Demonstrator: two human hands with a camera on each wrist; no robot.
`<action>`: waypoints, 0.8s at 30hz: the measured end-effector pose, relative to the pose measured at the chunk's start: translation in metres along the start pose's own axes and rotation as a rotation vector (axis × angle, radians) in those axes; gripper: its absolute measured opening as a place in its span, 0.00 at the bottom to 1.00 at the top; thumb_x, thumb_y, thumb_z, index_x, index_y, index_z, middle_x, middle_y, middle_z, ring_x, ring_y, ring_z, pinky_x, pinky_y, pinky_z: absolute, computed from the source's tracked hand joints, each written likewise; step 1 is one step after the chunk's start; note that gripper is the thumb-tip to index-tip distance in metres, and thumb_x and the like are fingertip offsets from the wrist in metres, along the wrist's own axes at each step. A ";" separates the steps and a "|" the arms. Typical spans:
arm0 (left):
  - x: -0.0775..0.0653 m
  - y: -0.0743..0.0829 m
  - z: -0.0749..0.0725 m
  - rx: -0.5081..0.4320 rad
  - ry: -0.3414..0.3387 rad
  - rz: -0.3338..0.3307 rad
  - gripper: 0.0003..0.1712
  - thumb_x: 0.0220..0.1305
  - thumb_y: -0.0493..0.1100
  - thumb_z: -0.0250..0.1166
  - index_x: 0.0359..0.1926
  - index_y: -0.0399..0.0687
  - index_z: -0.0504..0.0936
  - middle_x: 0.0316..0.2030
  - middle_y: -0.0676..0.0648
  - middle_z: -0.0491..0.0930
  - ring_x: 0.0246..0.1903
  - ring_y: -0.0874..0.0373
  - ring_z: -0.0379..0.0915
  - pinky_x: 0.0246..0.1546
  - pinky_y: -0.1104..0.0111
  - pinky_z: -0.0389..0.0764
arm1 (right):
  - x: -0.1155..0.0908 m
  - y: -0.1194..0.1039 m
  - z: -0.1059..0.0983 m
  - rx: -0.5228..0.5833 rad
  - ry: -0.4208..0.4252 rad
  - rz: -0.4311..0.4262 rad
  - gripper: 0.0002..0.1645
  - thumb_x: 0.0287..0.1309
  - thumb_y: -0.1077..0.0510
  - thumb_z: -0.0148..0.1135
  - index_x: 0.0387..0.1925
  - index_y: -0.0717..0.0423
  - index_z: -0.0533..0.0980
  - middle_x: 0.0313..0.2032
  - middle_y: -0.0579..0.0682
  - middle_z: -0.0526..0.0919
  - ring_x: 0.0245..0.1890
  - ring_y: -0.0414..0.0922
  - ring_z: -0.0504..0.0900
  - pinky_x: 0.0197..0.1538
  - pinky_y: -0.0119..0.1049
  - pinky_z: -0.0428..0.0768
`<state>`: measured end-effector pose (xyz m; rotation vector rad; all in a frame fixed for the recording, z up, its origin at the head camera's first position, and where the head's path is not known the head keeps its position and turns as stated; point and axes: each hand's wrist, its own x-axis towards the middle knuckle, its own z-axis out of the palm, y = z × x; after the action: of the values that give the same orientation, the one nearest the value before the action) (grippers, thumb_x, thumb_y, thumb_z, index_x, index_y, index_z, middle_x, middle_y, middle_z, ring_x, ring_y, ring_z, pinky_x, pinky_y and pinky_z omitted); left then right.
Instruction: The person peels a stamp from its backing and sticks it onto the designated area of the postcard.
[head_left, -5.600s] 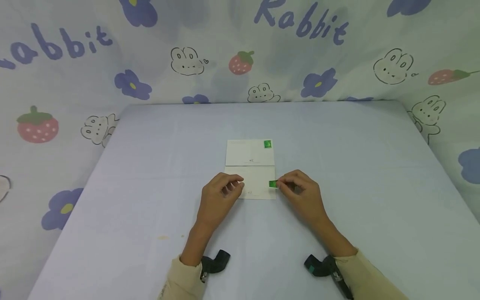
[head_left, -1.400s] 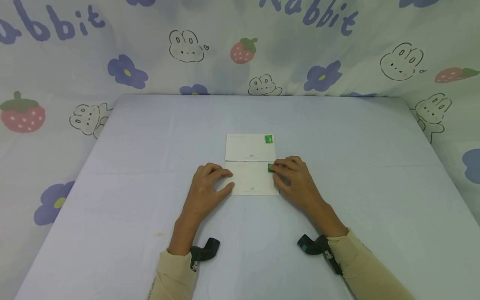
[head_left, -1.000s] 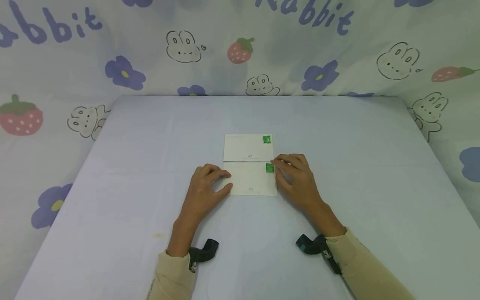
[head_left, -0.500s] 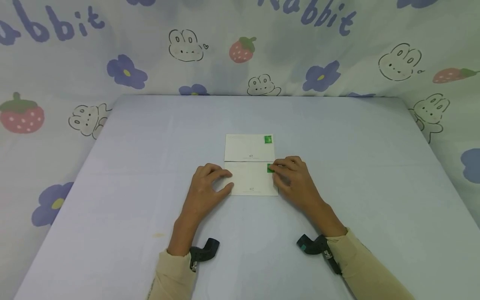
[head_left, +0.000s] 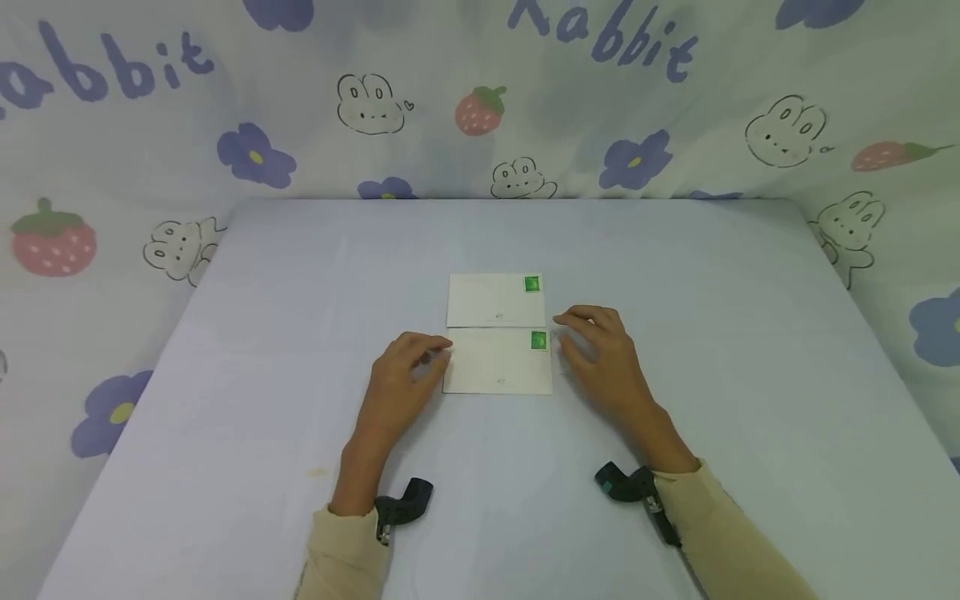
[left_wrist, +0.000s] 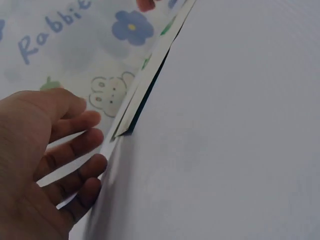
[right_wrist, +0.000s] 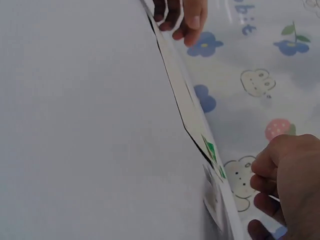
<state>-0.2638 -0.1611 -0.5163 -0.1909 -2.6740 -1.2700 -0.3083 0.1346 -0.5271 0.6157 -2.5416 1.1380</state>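
Note:
Two off-white postcards lie one above the other on the white table. The far postcard [head_left: 491, 300] bears a green stamp [head_left: 532, 284] at its top right corner. On the near postcard [head_left: 491, 362] another green stamp [head_left: 538, 340] sits flat in the same corner. My left hand [head_left: 401, 383], fingers loosely bent, is at the near card's left edge and holds nothing. Just off the right edge is my right hand [head_left: 603, 358], also empty, its fingers relaxed. The left wrist view shows the near card's edge slightly raised, with a dark underside.
The white-covered table [head_left: 712, 350] extends around the cards. Behind it hangs a patterned cloth [head_left: 427, 108] with rabbits, strawberries and purple flowers. In the right wrist view a thin pale piece [right_wrist: 214, 200] lies by the cards' right end.
Earlier, my right hand pinched the second stamp over the near postcard, then pressed it at the top right corner. Now it is off the stamp, and my left hand has moved slightly left.

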 end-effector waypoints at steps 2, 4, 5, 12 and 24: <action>0.001 -0.004 -0.001 -0.024 0.021 -0.011 0.10 0.69 0.40 0.65 0.49 0.49 0.86 0.45 0.52 0.80 0.42 0.58 0.75 0.45 0.60 0.79 | -0.001 0.005 -0.004 -0.010 -0.014 0.048 0.15 0.65 0.63 0.64 0.52 0.57 0.83 0.54 0.50 0.79 0.60 0.50 0.71 0.58 0.49 0.73; 0.002 -0.009 -0.001 -0.035 0.040 -0.019 0.10 0.70 0.40 0.65 0.50 0.49 0.86 0.45 0.51 0.80 0.43 0.58 0.76 0.46 0.60 0.79 | -0.002 0.011 -0.009 -0.025 -0.030 0.084 0.15 0.66 0.62 0.63 0.53 0.58 0.82 0.55 0.52 0.78 0.61 0.51 0.71 0.59 0.50 0.73; 0.002 -0.011 -0.002 -0.034 0.047 -0.019 0.11 0.71 0.40 0.64 0.51 0.48 0.85 0.46 0.51 0.80 0.44 0.57 0.76 0.47 0.59 0.79 | -0.002 0.015 -0.011 -0.035 -0.034 0.091 0.15 0.67 0.62 0.63 0.53 0.59 0.82 0.56 0.53 0.79 0.61 0.53 0.72 0.60 0.52 0.72; 0.014 -0.022 -0.018 0.384 -0.090 -0.014 0.45 0.67 0.73 0.54 0.79 0.69 0.51 0.79 0.52 0.39 0.76 0.38 0.25 0.61 0.26 0.29 | 0.005 0.040 -0.035 -0.312 -0.143 0.160 0.48 0.63 0.39 0.65 0.74 0.60 0.61 0.75 0.62 0.53 0.75 0.64 0.46 0.69 0.69 0.46; 0.027 -0.039 -0.032 0.586 -0.193 -0.091 0.54 0.60 0.84 0.43 0.79 0.72 0.35 0.79 0.54 0.23 0.71 0.44 0.03 0.53 0.25 0.16 | 0.026 0.059 -0.041 -0.508 -0.382 0.281 0.73 0.49 0.14 0.53 0.80 0.49 0.35 0.77 0.56 0.22 0.74 0.63 0.19 0.61 0.76 0.24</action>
<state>-0.2946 -0.2093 -0.5202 -0.1131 -3.1116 -0.4553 -0.3567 0.1941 -0.5272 0.3756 -3.1526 0.4226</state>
